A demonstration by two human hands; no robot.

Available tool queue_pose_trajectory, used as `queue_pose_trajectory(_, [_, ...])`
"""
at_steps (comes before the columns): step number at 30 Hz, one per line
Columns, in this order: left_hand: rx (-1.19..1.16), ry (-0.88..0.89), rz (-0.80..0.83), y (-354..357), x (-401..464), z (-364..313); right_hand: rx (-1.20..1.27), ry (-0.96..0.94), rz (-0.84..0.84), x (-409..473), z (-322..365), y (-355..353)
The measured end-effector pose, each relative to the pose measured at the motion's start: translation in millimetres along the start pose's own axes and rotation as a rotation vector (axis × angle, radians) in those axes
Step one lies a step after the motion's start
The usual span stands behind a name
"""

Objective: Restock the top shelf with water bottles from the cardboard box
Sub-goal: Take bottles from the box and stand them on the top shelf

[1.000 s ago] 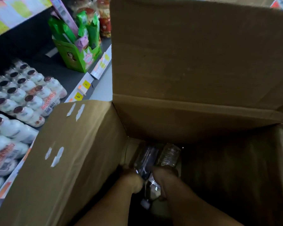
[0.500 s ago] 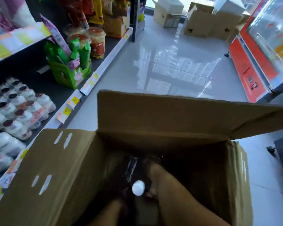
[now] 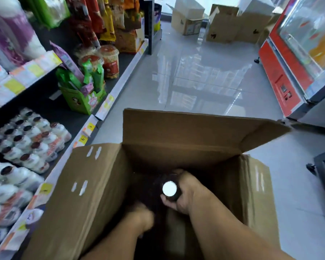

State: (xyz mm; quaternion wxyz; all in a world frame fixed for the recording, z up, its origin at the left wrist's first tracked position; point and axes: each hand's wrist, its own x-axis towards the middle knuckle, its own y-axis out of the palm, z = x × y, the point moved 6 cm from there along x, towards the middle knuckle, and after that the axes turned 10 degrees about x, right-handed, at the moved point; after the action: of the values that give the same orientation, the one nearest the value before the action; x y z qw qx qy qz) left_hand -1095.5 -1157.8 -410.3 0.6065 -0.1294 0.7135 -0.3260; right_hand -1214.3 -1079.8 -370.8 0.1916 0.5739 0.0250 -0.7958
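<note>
An open cardboard box (image 3: 94, 194) stands on the floor in front of me with its flaps up. My right hand (image 3: 188, 192) grips an upright water bottle (image 3: 169, 188) inside the box; its white cap faces me and the body is dark below. My left hand (image 3: 141, 216) reaches down into the dark bottom of the box to the left of that bottle; its fingers are blurred and hidden, so what they hold cannot be told. The top shelf is out of view.
Shelves (image 3: 109, 98) run along the left with white drink bottles (image 3: 30, 145), a green display carton (image 3: 83, 98) and snack bags. A red cooler (image 3: 293, 72) stands at the right. More cardboard boxes (image 3: 223, 23) sit far down the shiny aisle floor.
My head has lifted, so the aisle now shows beyond the box. The bottle went from lying in the box to upright in my right hand and has risen slightly.
</note>
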Motion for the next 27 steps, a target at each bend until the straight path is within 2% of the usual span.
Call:
queue_pose_trajectory(3, [-0.019, 0.039, 0.005, -30.8, -26.9, -6.1, 0.016, -0.007, -0.036, -15.2, 15.2, 2.0])
queue_pose_trajectory(8, [0.116, 0.085, -0.059, -86.0, -61.5, -16.9, -0.066, -0.034, -0.039, -56.8, 37.4, 8.1])
queue_pose_trajectory(17, [0.317, 0.282, -0.381, -229.6, -186.5, -43.3, -0.582, -0.218, -0.005, -179.5, 106.9, 11.0])
queue_pose_trajectory(23, [0.326, 0.375, -0.529, -335.0, -319.5, -27.5, -0.880, -0.347, 0.043, -320.1, 165.5, 43.0])
queue_pose_trajectory(27, [0.338, 0.417, -0.622, -423.1, -446.3, -14.9, -1.192, -0.439, 0.030, -446.7, 207.0, 94.3])
